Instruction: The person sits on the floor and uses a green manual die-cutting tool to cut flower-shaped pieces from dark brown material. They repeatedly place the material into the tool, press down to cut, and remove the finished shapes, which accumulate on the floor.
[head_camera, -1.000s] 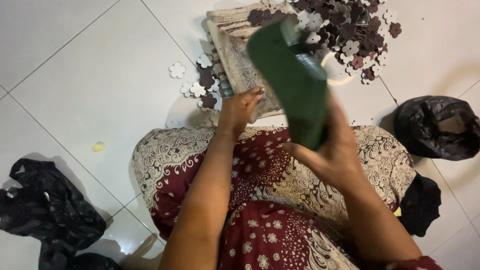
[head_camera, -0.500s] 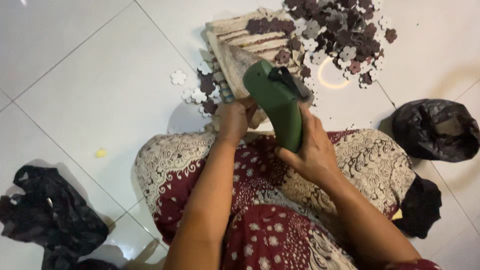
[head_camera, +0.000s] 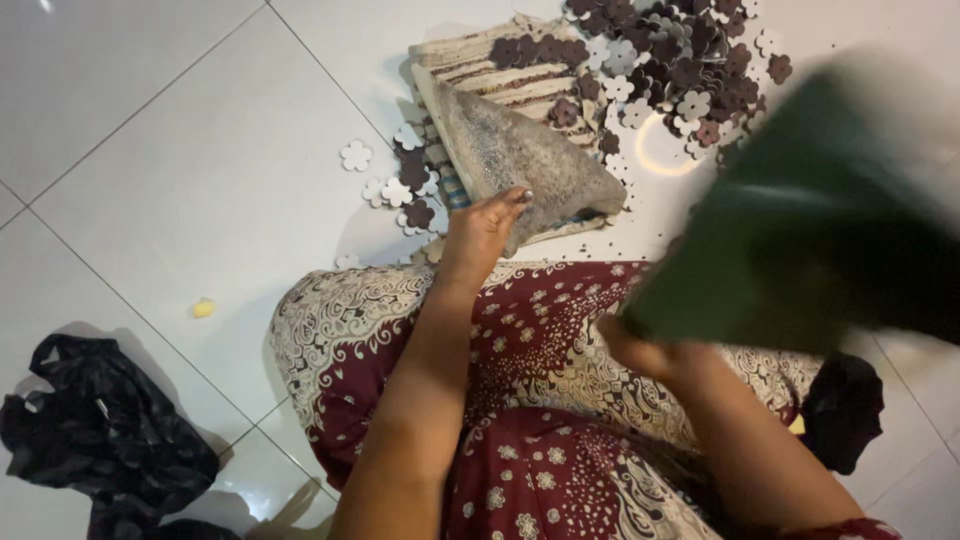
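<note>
Right hand clamps the blurred green sheet at its 7 o'clock corner; looks light, floppy. Left hand fingers flat, open, on the grey block.

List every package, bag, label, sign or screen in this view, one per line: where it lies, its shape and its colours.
Black plastic bag: bottom left on the white tiles, crumpled, glossy.
Second dark bag: right edge beside the patterned skirt, bunched, mostly hidden.
No labels, signs or screens show.
</note>
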